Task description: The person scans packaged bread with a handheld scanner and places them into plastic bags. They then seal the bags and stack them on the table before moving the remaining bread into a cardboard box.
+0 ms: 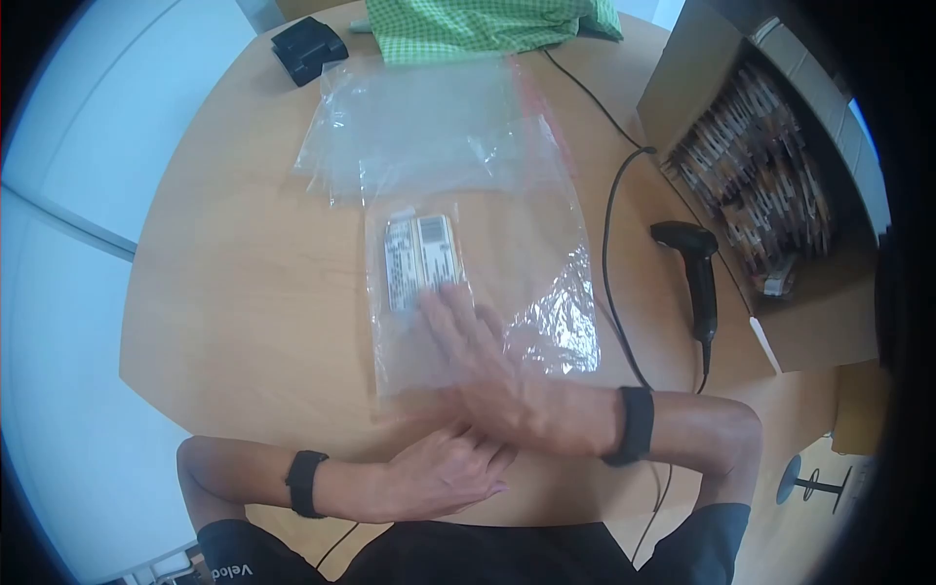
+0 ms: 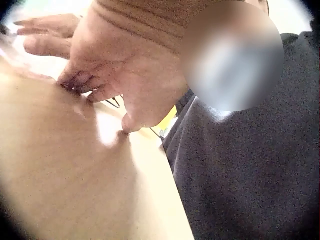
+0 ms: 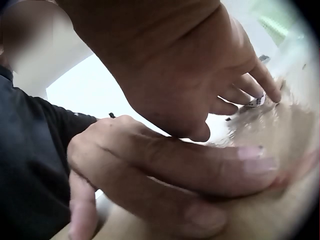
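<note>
A clear plastic bag (image 1: 517,244) lies flat on the table, with two small flat packs (image 1: 400,268) bearing printed white labels inside it. My right hand (image 1: 478,366) reaches over the bag with its fingers extended, fingertips at the lower edge of the packs; it looks blurred. In the right wrist view, this right hand (image 3: 185,85) arches above the left one. My left hand (image 1: 448,473) rests beneath it at the bag's near end, its fingers (image 3: 215,170) stretched along a reddish strip at the edge. From the left wrist, my left hand (image 2: 125,65) touches the tabletop, thumb down.
More clear bags (image 1: 429,122) lie stacked farther back, near a green checked cloth (image 1: 458,29) and a black device (image 1: 309,51). On the right are a corded handheld scanner (image 1: 694,273) and a cardboard box (image 1: 829,302) holding many packs. The scanner's cable (image 1: 606,244) loops beside the bag.
</note>
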Tool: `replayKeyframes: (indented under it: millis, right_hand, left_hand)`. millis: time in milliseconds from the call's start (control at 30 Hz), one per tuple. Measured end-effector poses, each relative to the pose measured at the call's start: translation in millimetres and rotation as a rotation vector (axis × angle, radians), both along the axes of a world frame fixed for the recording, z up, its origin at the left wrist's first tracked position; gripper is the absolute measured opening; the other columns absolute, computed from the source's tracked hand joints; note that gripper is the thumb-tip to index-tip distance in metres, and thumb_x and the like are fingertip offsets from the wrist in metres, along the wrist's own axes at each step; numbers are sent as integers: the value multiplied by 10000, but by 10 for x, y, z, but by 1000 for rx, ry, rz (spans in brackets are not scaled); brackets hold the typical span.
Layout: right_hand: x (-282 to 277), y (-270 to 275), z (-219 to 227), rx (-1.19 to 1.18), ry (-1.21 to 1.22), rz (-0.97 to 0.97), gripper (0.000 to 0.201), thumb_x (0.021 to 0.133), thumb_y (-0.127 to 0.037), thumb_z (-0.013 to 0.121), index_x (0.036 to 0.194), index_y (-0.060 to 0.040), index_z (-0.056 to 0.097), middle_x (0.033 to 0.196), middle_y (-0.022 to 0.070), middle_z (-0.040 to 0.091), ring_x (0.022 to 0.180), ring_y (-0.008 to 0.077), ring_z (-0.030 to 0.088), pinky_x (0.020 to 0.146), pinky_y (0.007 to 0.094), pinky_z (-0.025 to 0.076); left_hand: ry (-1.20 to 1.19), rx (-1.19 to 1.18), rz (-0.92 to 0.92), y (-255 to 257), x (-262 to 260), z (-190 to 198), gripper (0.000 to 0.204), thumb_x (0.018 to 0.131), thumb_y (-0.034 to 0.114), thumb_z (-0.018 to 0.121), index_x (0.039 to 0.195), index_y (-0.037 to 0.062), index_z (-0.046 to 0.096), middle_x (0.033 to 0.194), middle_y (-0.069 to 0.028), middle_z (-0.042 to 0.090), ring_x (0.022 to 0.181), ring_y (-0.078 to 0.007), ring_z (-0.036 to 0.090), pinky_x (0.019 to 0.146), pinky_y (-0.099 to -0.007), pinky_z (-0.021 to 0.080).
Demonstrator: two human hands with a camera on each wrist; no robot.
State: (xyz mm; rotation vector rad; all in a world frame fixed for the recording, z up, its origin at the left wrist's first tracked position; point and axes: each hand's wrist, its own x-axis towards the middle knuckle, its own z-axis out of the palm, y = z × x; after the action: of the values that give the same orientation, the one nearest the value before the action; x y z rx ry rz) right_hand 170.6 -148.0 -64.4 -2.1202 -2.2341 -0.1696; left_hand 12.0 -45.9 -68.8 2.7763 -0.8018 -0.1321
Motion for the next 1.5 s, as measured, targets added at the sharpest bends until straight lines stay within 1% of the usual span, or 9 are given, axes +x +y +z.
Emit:
replayKeyframes:
  millis: [200, 533, 800, 867, 1000, 1100, 1233, 1367, 1500]
  right_hand:
    - [203, -76, -311, -395, 711, 111, 409, 970, -213, 594, 1306, 20, 593, 1177, 349, 645, 1012, 396, 730, 734, 452, 609]
    - [209, 827, -359, 139, -6, -234, 336, 944, -209, 620, 1187, 19, 659, 1205, 298, 664, 1069, 377, 709, 766, 415, 589]
    - [-432, -276, 481, -87, 304, 68, 290, 923, -207, 640, 1092, 18, 712, 1227, 258, 679, 1114, 361, 693, 792, 386, 572]
    - [-81, -684, 858, 138, 544, 114, 195, 883, -197, 724, 1010, -49, 706, 1008, 153, 707, 843, 261, 684, 630, 351, 506]
    - [1214, -1069, 1129, 772, -327, -552, 209, 770, -111, 787, 949, -76, 685, 976, 91, 689, 832, 305, 688, 671, 418, 575]
    - [2265, -1490, 1207, 785, -674, -796, 268, 945, -165, 726, 1198, -82, 695, 1188, 108, 723, 1000, 354, 713, 787, 444, 594]
    - [2933, -1907, 1120, 703, -421, -1067, 265, 1000, -219, 681, 1228, -85, 692, 1131, 131, 762, 956, 406, 733, 839, 487, 583]
    - [2201, -1575, 1112, 1054, -341, -729, 122, 1003, -66, 694, 1115, -26, 666, 1235, 150, 767, 997, 329, 777, 809, 399, 603]
    - [1304, -1270, 884, 965, -292, -375, 100, 975, 25, 696, 995, 27, 598, 1295, 255, 724, 1193, 421, 723, 953, 404, 605]
  left_hand:
    - [56, 11, -4, -34, 5, 25, 675, 984, 429, 653, 1370, -119, 576, 1288, -250, 618, 1264, -389, 581, 1149, -511, 436]
    - [-10, 72, -37, -76, 21, 85, 702, 1004, 444, 622, 1443, -96, 528, 1445, -271, 543, 1378, -405, 519, 1187, -492, 408]
    - [68, 18, 3, -23, -163, -358, 580, 997, 362, 652, 1469, 39, 551, 1451, -211, 537, 1398, -362, 490, 1176, -476, 417]
    - [-18, 134, -78, -34, -11, -112, 589, 986, 353, 675, 1470, 40, 551, 1490, -222, 510, 1420, -392, 465, 1191, -481, 408]
    - [56, 37, -115, 11, 178, 321, 700, 975, 445, 711, 1423, -73, 565, 1574, -287, 450, 1484, -447, 428, 1217, -501, 388]
    - [-27, -58, -149, 69, 197, 372, 675, 969, 449, 730, 1371, -81, 614, 1508, -292, 519, 1428, -459, 497, 1184, -499, 430]
    - [278, -592, 2, 166, 305, 619, 680, 1006, 432, 702, 1442, -71, 564, 1538, -300, 499, 1423, -437, 519, 1183, -494, 435]
    - [769, -1506, 312, 226, 718, 731, 785, 1086, 549, 530, 1579, -46, 396, 1544, -303, 501, 1456, -417, 500, 1210, -536, 409]
    - [1029, -1941, 283, 370, 1350, 630, 874, 1092, 644, 403, 1606, -56, 307, 1551, -280, 500, 1442, -388, 514, 1222, -530, 408]
